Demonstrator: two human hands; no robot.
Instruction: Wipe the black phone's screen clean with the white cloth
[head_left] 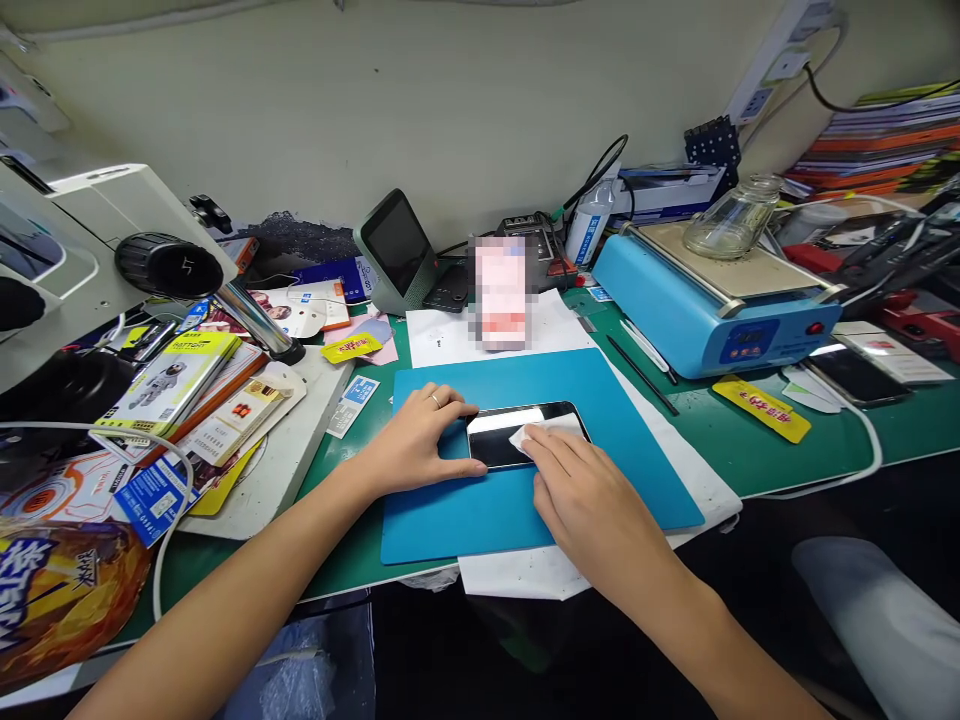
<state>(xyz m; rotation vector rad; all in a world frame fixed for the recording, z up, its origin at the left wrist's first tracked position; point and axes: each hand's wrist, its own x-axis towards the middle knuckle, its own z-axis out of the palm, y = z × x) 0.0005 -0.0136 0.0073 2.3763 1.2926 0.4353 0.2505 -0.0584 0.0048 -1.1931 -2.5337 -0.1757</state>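
A smartphone point(499, 437) with a dark, glossy screen lies flat on a blue mat point(442, 520). My left hand point(416, 440) grips its left end, thumb along the near edge and fingers at the far edge; a ring is on one finger. Under the bunched fingertips of my right hand point(581, 485) a small white wipe point(519, 437) is pressed against the screen. The right hand hides part of the phone's right half and most of the wipe.
Behind the mat, a blurred-out upright pink thing point(502, 295) stands on white paper. A blue heating plate point(720, 310) bearing a glass jar point(733, 222) is at right. Left are a microscope stand point(255, 318) and stacked boxes point(172, 385). A black stick point(641, 375) lies nearby.
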